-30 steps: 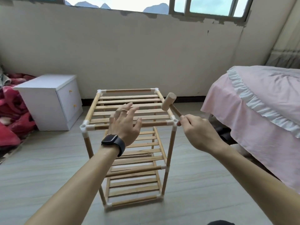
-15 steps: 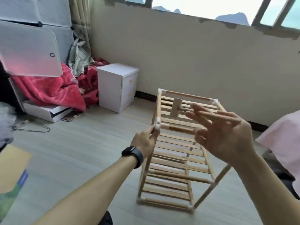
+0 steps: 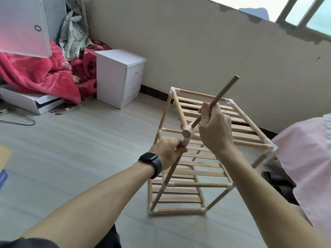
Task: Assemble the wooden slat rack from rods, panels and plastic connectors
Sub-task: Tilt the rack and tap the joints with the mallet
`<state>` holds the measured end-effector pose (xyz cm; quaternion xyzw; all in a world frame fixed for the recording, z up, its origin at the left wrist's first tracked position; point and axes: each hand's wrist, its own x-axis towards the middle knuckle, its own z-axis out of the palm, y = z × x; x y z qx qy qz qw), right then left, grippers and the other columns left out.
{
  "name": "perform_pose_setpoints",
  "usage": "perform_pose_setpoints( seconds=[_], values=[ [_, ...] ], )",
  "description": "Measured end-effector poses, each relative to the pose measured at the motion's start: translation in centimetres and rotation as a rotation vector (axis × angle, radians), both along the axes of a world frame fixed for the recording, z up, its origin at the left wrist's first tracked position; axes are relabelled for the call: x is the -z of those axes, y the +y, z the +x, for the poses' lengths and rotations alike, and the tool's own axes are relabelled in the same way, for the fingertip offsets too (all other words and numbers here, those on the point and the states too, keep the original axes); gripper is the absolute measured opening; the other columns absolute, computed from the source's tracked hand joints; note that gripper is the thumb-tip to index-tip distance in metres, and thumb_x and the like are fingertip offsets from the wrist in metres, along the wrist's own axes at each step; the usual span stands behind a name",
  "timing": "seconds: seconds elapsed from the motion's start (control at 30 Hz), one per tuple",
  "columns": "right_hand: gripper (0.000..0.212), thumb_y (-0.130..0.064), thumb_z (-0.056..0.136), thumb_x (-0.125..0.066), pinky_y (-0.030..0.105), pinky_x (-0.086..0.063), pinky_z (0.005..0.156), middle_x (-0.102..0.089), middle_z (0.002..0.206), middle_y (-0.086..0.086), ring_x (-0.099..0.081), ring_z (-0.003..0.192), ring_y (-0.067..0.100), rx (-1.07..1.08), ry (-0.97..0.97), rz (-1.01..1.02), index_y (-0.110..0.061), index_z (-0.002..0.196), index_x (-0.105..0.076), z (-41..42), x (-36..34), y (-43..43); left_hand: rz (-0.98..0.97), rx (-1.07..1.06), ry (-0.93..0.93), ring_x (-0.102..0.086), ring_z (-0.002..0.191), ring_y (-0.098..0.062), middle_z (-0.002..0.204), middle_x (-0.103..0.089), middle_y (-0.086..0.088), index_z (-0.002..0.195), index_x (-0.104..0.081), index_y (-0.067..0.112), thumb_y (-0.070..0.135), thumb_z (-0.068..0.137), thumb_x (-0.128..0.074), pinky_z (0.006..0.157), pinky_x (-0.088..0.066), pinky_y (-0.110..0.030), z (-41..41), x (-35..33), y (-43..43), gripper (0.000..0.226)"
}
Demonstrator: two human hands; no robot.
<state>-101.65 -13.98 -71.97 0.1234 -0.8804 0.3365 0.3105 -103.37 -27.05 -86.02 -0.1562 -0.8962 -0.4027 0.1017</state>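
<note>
Rightward, bed (image 3: pixel 304 158) close beside rack (image 3: pixel 197 164).

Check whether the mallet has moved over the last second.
Yes. The mallet head crossed the rack top, from the right rail to the corner connector by the left hand.

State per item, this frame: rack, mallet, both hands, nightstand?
Rack: standing on the floor, three slat tiers joined.
Mallet: handle in the right hand, head down by the near top corner connector; contact unclear.
Left hand: grips the rack just below that connector.
Right hand: grips the mallet handle.
Nightstand: drawers shut.
</note>
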Motion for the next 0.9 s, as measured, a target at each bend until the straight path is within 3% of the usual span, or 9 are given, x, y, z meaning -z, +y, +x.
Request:
perform_pose_setpoints(
  seconds=[0.07, 0.17, 0.3, 0.43, 0.57, 0.63, 0.7, 0.77, 0.9],
  values=[
    [0.035, -0.029, 0.110, -0.039, 0.013, -0.040, 0.044, -0.055, 0.060, -0.011, -0.056, 0.048, -0.004, 0.002, -0.002, 0.024, -0.007, 0.098, -0.063, -0.3, -0.1, 0.6, -0.014, 0.004, -0.009, -0.065, 0.083, -0.018, 0.093, -0.069, 0.002, 0.106, -0.065, 0.025, 0.044, 0.098, -0.054, 0.074, -0.057, -0.042, 0.0, 0.0, 0.0, 0.024],
    [0.032, -0.031, 0.110, -0.038, 0.012, -0.034, 0.043, -0.052, 0.058, -0.013, -0.052, 0.044, 0.000, 0.026, 0.204, -0.193, -0.012, 0.097, -0.060, -0.7, -0.3, 1.5, -0.040, 0.010, -0.002, -0.065, 0.083, -0.018, 0.093, -0.069, 0.001, 0.110, -0.066, 0.021, 0.044, 0.098, -0.053, 0.074, -0.057, -0.042, 0.0, -0.3, -0.1, 0.028],
    [0.032, -0.031, 0.110, -0.039, 0.018, -0.038, 0.046, -0.057, 0.061, -0.009, -0.054, 0.045, 0.000, 0.024, -0.058, -0.026, -0.011, 0.097, -0.061, -0.8, 1.0, 1.9, -0.003, 0.009, -0.008, -0.066, 0.084, -0.018, 0.093, -0.070, 0.001, 0.108, -0.067, 0.019, 0.041, 0.098, -0.055, 0.075, -0.057, -0.042, 0.0, -0.3, -0.1, 0.027],
    [0.023, -0.032, 0.109, -0.039, 0.015, -0.036, 0.048, -0.053, 0.061, -0.012, -0.051, 0.046, 0.004, 0.022, 0.224, -0.285, -0.022, 0.096, -0.055, -0.7, 0.7, 2.0, -0.038, 0.000, -0.027, -0.065, 0.084, -0.017, 0.095, -0.069, 0.002, 0.112, -0.064, 0.023, 0.047, 0.098, -0.052, 0.074, -0.057, -0.042, -0.1, 0.0, -0.1, 0.031],
    [0.028, -0.033, 0.109, -0.042, 0.016, -0.039, 0.046, -0.061, 0.064, -0.007, -0.055, 0.046, 0.000, -0.050, -0.163, -0.102, -0.017, 0.094, -0.059, 0.1, 2.6, 1.2, -0.013, 0.003, -0.049, -0.066, 0.086, -0.014, 0.097, -0.070, 0.007, 0.109, -0.064, 0.026, 0.045, 0.098, -0.054, 0.077, -0.057, -0.041, 0.0, 0.0, -0.1, 0.024],
    [0.026, -0.031, 0.108, -0.044, 0.020, -0.043, 0.047, -0.066, 0.069, -0.003, -0.055, 0.048, 0.004, -0.130, -0.215, -0.329, -0.014, 0.102, -0.063, 0.3, 0.9, 2.6, -0.020, 0.000, -0.051, -0.066, 0.086, -0.014, 0.097, -0.070, 0.008, 0.108, -0.064, 0.027, 0.044, 0.098, -0.055, 0.076, -0.057, -0.041, 0.1, -0.2, -0.1, 0.022],
    [0.026, -0.016, 0.108, -0.040, 0.024, -0.048, 0.044, -0.074, 0.092, 0.004, -0.061, 0.051, 0.015, -0.393, -0.371, -0.617, -0.010, 0.117, -0.064, 1.4, -0.1, 4.4, -0.036, 0.004, -0.045, -0.066, 0.085, -0.014, 0.096, -0.070, 0.008, 0.108, -0.064, 0.028, 0.045, 0.098, -0.055, 0.074, -0.057, -0.042, 0.1, -0.3, -0.2, 0.021],
    [0.045, -0.005, 0.100, -0.029, 0.027, -0.055, 0.049, -0.072, 0.117, 0.014, -0.069, 0.060, 0.026, -0.616, -0.581, -0.852, -0.009, 0.125, -0.066, 2.7, -0.1, 5.4, -0.035, 0.006, -0.043, -0.067, 0.084, -0.014, 0.096, -0.071, 0.007, 0.109, -0.064, 0.028, 0.045, 0.098, -0.055, 0.074, -0.057, -0.041, 0.0, -0.4, -0.3, 0.022],
    [0.037, -0.021, 0.101, -0.040, 0.034, -0.059, 0.056, -0.065, 0.118, 0.019, -0.071, 0.069, 0.033, -0.593, -0.685, -0.942, -0.005, 0.119, -0.068, 4.6, 1.3, 6.2, -0.033, 0.004, -0.044, -0.067, 0.083, -0.014, 0.095, -0.071, 0.007, 0.110, -0.064, 0.028, 0.044, 0.098, -0.054, 0.073, -0.057, -0.041, 0.1, -0.3, -0.2, 0.022]
  ],
)
